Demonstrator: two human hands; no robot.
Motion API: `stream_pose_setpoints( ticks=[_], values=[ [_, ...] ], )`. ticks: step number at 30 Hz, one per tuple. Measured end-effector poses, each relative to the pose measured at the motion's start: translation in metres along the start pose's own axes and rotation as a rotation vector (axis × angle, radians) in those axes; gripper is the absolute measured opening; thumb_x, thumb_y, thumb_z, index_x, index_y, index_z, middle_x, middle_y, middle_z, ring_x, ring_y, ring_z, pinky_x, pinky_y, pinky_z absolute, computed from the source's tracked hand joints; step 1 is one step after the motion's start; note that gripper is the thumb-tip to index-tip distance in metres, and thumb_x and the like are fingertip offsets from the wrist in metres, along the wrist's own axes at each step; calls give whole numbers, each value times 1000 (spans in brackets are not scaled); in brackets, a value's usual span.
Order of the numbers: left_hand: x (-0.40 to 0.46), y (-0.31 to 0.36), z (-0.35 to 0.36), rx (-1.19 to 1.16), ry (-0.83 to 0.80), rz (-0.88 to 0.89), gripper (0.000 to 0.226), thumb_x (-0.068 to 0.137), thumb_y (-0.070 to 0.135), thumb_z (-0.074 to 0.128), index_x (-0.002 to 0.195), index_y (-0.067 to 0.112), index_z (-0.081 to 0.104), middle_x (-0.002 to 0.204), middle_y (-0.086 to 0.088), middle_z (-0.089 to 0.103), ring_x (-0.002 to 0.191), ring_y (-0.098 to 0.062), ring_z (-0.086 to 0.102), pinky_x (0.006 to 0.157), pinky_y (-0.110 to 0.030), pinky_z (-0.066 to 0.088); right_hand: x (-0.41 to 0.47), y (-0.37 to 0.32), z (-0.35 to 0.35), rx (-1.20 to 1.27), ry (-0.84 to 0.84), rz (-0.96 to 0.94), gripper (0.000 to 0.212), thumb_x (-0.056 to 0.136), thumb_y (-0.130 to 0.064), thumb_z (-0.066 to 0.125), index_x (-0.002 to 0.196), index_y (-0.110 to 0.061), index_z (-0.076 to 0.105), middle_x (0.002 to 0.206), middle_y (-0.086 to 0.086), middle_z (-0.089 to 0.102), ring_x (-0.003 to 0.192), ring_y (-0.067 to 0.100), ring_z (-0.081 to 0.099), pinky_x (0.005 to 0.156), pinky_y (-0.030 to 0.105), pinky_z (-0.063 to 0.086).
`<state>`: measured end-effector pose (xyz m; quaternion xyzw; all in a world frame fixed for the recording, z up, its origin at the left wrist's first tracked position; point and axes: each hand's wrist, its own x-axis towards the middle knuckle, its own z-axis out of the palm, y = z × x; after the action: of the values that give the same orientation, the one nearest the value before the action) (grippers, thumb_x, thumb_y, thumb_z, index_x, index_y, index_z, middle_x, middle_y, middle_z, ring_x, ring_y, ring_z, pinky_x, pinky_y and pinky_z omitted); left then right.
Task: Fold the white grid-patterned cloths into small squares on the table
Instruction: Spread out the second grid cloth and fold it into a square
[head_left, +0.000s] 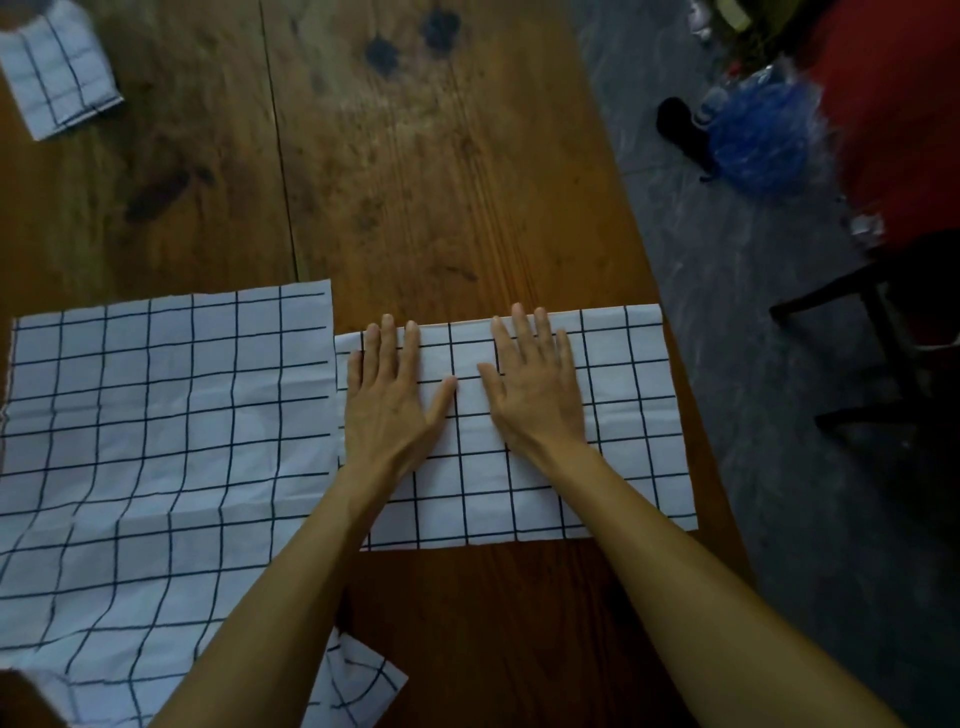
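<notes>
Folded grid cloth (571, 441) lying flat near the right edge of the wooden table (415, 182), a wide rectangle with its far edge doubled over. Left hand (387, 395) flat on its left part, fingers straight and slightly spread, thumb angled out toward the right, gripping nothing. Right hand (530, 384) flat just beside it, near the cloth's middle, fingers straight and pointing away, likewise released and only pressing down. Thumbs close together but apart, a narrow strip of cloth showing between them. Both forearms bare, reaching in from the lower edge of the view.

Just left of the folded cloth, touching or nearly touching along 1 edge, a larger unfolded grid cloth (156, 441), spread open and creased, its near part hanging toward the table's edge. A corner of grid fabric (363, 675) showing under the left forearm near the bottom; cannot tell whether a part of the unfolded cloth or a separate piece. At the far left corner of the table, well apart from the hands, 1 small folded grid square (57, 73), partly cut off by the frame.

Beyond the table's right edge, a grey floor (727, 312), a blue crumpled plastic bag (753, 140), something red (898, 104) and blurred, and dark chair legs (872, 332).
</notes>
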<state>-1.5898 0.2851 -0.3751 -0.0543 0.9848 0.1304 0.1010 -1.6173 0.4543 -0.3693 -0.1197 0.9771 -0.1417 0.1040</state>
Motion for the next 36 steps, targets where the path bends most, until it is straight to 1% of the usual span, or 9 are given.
stream_pose_setpoints(
  ticks=[6, 10, 14, 18, 22, 25, 29, 33, 36],
  values=[
    [2, -14, -4, 1, -17, 27, 82, 87, 72, 19, 151, 26, -4, 158, -1, -14, 143, -13, -19, 116, -35, -11, -15, 61, -14, -28, 73, 260, 61, 99, -53, 11, 153, -25, 8, 162, 3, 1, 148, 21, -7, 121, 42, -2],
    [4, -2, -7, -8, -6, -43, 79, 88, 70, 20, 151, 28, -1, 158, -7, -16, 144, -19, -18, 116, -40, -12, -15, 68, -23, -49, 114, 315, 62, 99, -50, 18, 152, -19, 20, 161, 8, 10, 149, 27, -1, 119, 45, -6],
    [13, 36, -8, -18, 67, 90, 64, 96, 49, 23, 150, 23, 0, 158, -5, -13, 145, -21, -13, 117, -39, -10, -1, 22, -16, -78, 116, 10, 52, 101, -27, 25, 148, -7, 28, 158, 16, 19, 148, 31, 3, 119, 46, -2],
    [16, 36, 0, -95, 7, 122, 58, 97, 42, 13, 150, 20, 9, 158, -5, 0, 145, -16, -6, 118, -35, -2, 12, -7, 0, -56, -60, -153, 53, 104, -29, 22, 152, -9, 9, 161, 11, 3, 148, 27, -6, 117, 38, -11],
    [8, -8, -8, -41, -7, 31, 53, 102, 43, 17, 150, 24, 4, 158, -2, -5, 144, -13, -11, 118, -34, -5, 5, 29, -8, -19, -16, 31, 57, 103, -43, 17, 152, -18, 1, 156, -3, -13, 147, 17, -13, 117, 35, -11],
    [3, -28, -18, -2, -22, -20, 54, 100, 46, 13, 150, 25, 2, 158, -4, -5, 144, -14, -11, 119, -39, -3, -7, 60, -19, -11, -6, 175, 60, 102, -48, 14, 153, -20, 1, 161, 0, -7, 147, 17, -12, 119, 36, -8],
    [4, -22, -19, 18, -25, -70, 56, 100, 44, 15, 151, 23, 5, 159, -6, -3, 145, -18, -10, 117, -44, -9, -8, 64, -23, -43, -24, 204, 65, 98, -51, 10, 153, -18, 1, 161, 3, -6, 147, 18, -13, 119, 37, -10],
    [7, -9, -21, 25, 142, -32, 54, 99, 38, 27, 147, 14, 26, 156, -14, 17, 146, -26, 6, 116, -47, -6, -6, 56, -26, -9, 51, 173, 65, 98, -48, 16, 152, -13, 11, 161, 7, 3, 147, 20, -9, 118, 37, -11],
    [18, 8, -20, 1, 219, 92, 48, 97, 32, 37, 140, 9, 40, 142, -15, 44, 135, -30, 34, 114, -49, 15, 3, 41, -27, 63, 24, 31, 61, 99, -43, 23, 152, -14, 10, 160, 4, 0, 146, 17, -12, 118, 35, -12]
  ],
)
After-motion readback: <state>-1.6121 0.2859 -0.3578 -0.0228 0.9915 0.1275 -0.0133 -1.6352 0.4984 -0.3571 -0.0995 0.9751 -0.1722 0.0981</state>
